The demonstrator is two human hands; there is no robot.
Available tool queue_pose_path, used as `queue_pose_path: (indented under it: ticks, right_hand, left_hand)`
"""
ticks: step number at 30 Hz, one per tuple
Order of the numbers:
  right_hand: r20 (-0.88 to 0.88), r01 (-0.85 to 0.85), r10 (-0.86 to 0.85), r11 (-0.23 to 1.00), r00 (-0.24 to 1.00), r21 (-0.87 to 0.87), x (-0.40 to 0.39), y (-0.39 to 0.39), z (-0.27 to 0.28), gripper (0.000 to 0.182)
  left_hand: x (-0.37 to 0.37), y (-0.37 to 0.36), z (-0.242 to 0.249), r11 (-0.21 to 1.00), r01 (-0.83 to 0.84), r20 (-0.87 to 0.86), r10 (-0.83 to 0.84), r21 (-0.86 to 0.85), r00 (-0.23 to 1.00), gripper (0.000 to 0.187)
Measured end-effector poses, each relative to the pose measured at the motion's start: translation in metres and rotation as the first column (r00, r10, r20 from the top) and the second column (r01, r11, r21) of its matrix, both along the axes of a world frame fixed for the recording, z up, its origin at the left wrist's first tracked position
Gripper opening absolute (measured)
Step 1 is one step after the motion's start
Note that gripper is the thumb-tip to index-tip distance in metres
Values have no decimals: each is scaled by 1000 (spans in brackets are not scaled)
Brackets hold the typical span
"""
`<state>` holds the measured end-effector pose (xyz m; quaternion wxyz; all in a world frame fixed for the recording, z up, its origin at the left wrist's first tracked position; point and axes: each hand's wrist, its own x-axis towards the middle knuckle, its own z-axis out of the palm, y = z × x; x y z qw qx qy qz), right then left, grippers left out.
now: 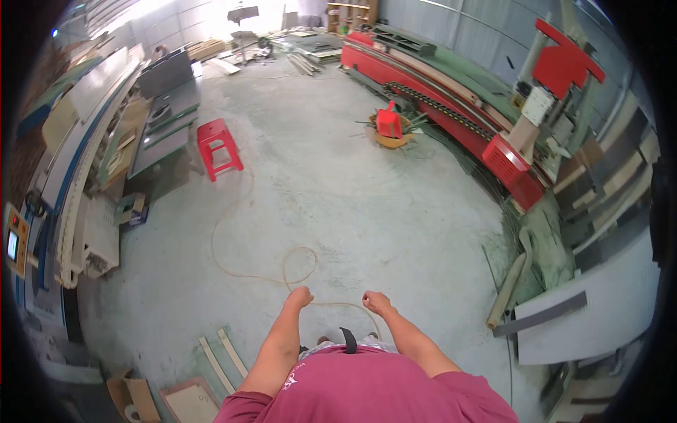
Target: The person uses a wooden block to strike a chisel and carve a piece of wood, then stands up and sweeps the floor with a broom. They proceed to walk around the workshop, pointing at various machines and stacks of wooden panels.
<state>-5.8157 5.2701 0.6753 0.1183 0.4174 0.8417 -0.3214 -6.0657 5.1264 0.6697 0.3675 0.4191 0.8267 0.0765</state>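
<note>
My left hand is held out in front of my waist, fingers curled closed. To its right, my right hand is curled as well, thumb side toward the left hand. A thin tan hose loops over the floor and passes behind the left hand in this view. From there it runs across the gap between both hands and bends down past the right wrist. What the fingers close on, if anything, is hidden; I cannot tell whether they grip the hose.
A red plastic stool stands ahead on the left, by a grey panel table. At the left edge is a machine with a control screen. A red dustpan sits near the long red machine. Wooden strips lie at lower left.
</note>
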Motion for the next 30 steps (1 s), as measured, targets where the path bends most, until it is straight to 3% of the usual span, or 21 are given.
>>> queue_pose_path:
  ticks: [4,7,9,10,12,14,20,23,28,30]
  right_hand:
    - [-79,99,-92,992,993,81,-2,45,8,26]
    - [-303,134,-106,988,947,72,-14,76,21,28]
    - [-283,129,-109,990,953,53,-24,89,44,28]
    - [-466,148,-77,982,881,117,-25,92,42,26]
    - [-541,230,-217,972,813,-45,-27,93,71,25]
    - [-625,257,-293,955,724,-149,-23,94,78,23]
    - [-546,263,-388,918,742,-295,5,85,84,19]
    - [-449,341,-512,846,732,-410,22,81,70,18]
    - [-456,416,-608,787,650,-456,54,81,46,18]
    - [-439,452,-645,759,626,-470,73,84,44,18]
  left_hand:
    - [3,32,25,991,103,-9,-104,-85,995,28]
    - [13,70,37,984,178,-53,-179,-10,983,27]
    - [24,95,37,982,67,30,-74,175,997,25]
    - [36,109,39,976,133,25,-139,173,990,25]
    - [54,131,49,920,132,-53,-121,369,991,24]
    - [77,148,58,901,179,-48,-174,396,984,24]
    - [122,161,54,873,284,-44,-291,396,956,26]
    - [121,157,18,887,299,25,-328,352,944,27]
    - [121,159,-13,912,349,23,-362,216,932,28]
    - [114,170,-46,845,495,-44,-497,201,867,28]
